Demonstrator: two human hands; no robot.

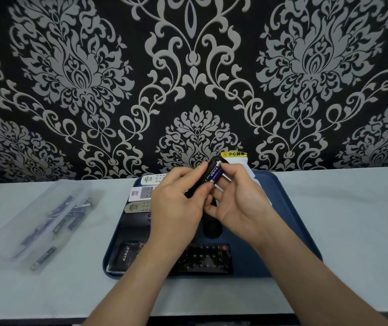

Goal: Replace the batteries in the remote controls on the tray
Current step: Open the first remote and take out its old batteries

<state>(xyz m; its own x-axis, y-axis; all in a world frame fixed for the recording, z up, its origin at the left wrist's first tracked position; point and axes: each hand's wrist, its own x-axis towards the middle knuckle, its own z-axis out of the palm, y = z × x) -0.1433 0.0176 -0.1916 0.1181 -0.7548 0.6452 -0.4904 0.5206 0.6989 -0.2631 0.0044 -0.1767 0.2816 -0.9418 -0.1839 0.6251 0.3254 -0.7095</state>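
Observation:
Above the blue tray (pixel 289 231) my left hand (pixel 176 203) grips a slim black remote (pixel 203 178), tilted with its top end up. A blue-purple battery (pixel 214 174) lies along the remote's open back, and my right hand (pixel 240 196) pinches it at the upper end. On the tray lie several more remotes: a white one (pixel 151 178), a white-and-grey one (pixel 141 192), a silver one (pixel 137 206), a black one (pixel 134 223) and a wide black one (pixel 202 258) near the front edge. A loose black cover (pixel 211 228) lies under my hands.
A clear plastic tray (pixel 35 220) with several blue batteries (pixel 70 215) sits on the pale table at the left. One battery (pixel 43 257) lies at its near end. A white item with a yellow warning label (pixel 235 154) stands at the tray's back, against the patterned wall.

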